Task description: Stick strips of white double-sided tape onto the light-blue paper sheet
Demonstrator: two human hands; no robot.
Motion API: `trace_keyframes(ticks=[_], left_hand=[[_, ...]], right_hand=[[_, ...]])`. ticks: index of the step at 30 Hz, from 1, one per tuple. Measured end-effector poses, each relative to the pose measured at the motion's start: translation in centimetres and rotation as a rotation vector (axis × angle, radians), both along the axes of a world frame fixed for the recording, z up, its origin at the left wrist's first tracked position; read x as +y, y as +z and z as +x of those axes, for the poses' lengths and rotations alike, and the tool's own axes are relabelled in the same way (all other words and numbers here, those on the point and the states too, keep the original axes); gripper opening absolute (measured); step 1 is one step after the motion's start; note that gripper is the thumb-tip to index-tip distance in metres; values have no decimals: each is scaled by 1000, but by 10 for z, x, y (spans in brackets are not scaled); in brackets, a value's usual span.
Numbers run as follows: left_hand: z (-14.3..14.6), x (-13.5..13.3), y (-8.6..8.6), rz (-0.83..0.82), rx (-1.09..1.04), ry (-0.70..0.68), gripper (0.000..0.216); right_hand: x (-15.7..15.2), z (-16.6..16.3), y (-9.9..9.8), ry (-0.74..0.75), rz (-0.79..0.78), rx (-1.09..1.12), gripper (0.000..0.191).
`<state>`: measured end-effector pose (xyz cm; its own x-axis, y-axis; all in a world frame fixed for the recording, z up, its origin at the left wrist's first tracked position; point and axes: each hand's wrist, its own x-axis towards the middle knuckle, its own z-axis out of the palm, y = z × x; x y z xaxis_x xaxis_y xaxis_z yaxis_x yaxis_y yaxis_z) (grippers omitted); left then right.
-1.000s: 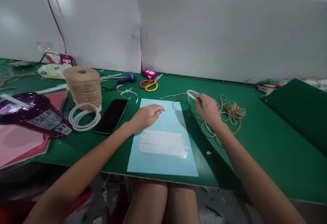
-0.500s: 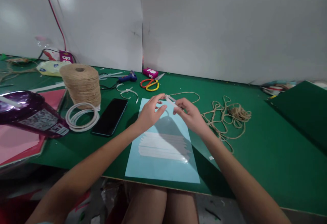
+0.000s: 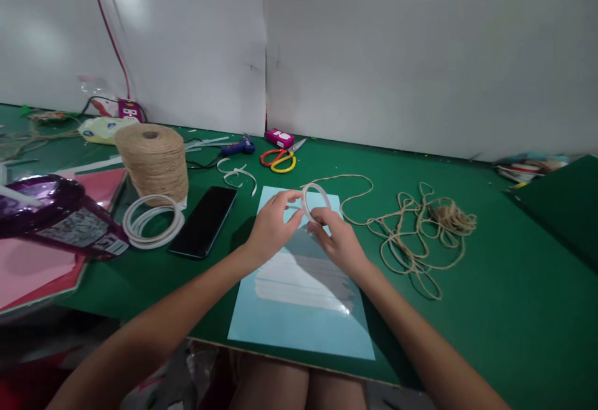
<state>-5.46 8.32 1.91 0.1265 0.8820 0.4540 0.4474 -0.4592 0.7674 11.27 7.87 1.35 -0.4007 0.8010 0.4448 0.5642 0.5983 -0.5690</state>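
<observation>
A white ring [image 3: 304, 204] stands tilted above the light blue sheet [image 3: 299, 335], pinched at its lower right between the thumb and fingers of my right hand [image 3: 339, 238]. My left hand [image 3: 273, 226] is at the ring's left side, thumb and index finger apart. Its index fingertip reaches the ring's edge; whether it presses on it I cannot tell. Behind the ring, a thin strand of jute twine [image 3: 348, 176] runs right to a loose tangle [image 3: 451, 220]. Several white strips [image 3: 303, 295] lie side by side on the blue sheet, under a shiny clear layer.
Left of the sheet are a phone [image 3: 204, 222], stacked white rings [image 3: 154, 242], a twine spool [image 3: 154, 164] and a purple pack [image 3: 70, 217]. Farther back lie scissors [image 3: 283, 157], a pink box [image 3: 279, 138], a blue glue gun [image 3: 240, 146] and white scraps [image 3: 238, 176]. A white partition [image 3: 397, 55] stands behind.
The ring has turned from nearly edge-on to showing its round opening. My right hand has lowered and rotated around it, while my left hand stays beside it. The view has shifted slightly.
</observation>
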Motion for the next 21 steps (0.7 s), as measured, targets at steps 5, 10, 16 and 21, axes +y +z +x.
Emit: trace_keyframes(ticks=[5, 10, 16, 21], left_hand=[[0, -5, 3, -32, -87, -12, 14], [-1, -6, 7, -83, -93, -8, 6], [-2, -4, 3, -61, -70, 5, 5], [-2, -5, 3, -22, -37, -55, 4]], right_hand=[[-4, 1, -8, -57, 180, -189, 12], [-5, 0, -9, -81, 272, -324, 16], [-4, 2, -9, -80, 334, -432, 18], [-5, 1, -11, -161, 265, -372, 17]])
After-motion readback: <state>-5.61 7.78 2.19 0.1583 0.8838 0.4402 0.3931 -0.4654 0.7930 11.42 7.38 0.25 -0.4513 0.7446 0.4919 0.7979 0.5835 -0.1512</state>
